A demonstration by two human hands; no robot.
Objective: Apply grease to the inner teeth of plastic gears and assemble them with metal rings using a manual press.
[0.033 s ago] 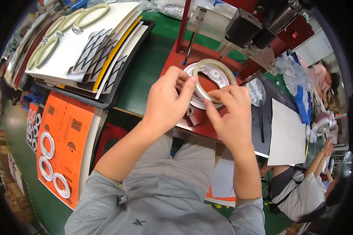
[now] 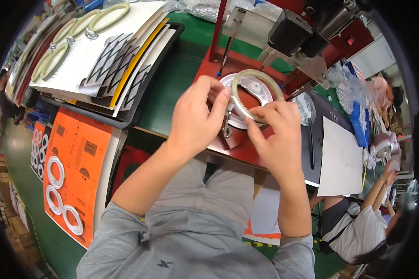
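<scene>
A cream toothed ring (image 2: 252,73) is tilted between my two hands, above a silver-white curved piece (image 2: 265,96) on the red base of a machine. My left hand (image 2: 198,114) closes thumb and forefinger on the ring's left side, by a pale fitting there. From that fitting a small metal clasp (image 2: 226,129) hangs below my fingertips. At the ring's lower right my right hand (image 2: 281,135) pinches its rim with thumb and fingers. The ring hides part of the curved piece.
Over the ring stands a red press-like machine with a black block (image 2: 289,31). A black tray (image 2: 130,116) of stacked sheets, with more cream rings (image 2: 108,19) on top, is at left. An orange board (image 2: 81,162) bears white rings. At right lie a dish (image 2: 305,109) and paper (image 2: 342,158).
The ring has shifted slightly right with my hands. More of the metal clasp and the pale fitting shows below my left fingertips.
</scene>
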